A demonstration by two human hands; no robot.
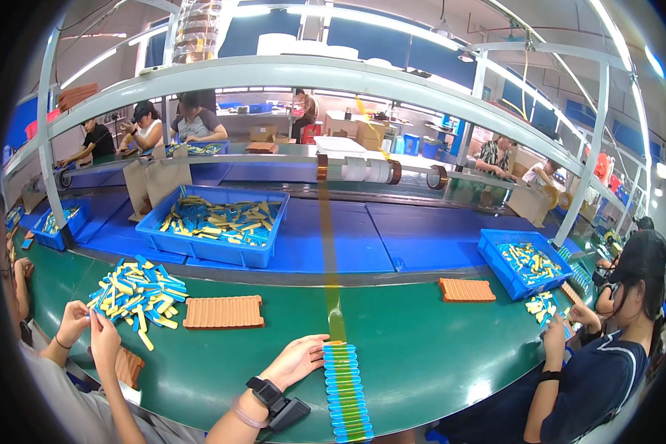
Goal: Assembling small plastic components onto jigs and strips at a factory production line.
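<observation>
My left hand (300, 361) reaches in from the lower edge, a black watch-like device on its wrist. Its fingers are stretched out, and the fingertips touch the upper left end of a long row of blue, narrow flat pieces (340, 385). These pieces lie side by side, with a translucent yellow tape (335, 314) running over their middles. From there the tape climbs away to a roller bar above the far side of the table. A bit of orange shows at the row's top end. My right hand does not show.
Ribbed orange trays (224, 312) (466, 290) lie on the green table (274, 292). A heap of blue and yellow pieces (137, 292) sits at left. Blue bins (248, 255) (507, 277) hold more. Co-workers' hands (89, 329) (562, 325) work on both sides. A metal frame (274, 70) spans overhead.
</observation>
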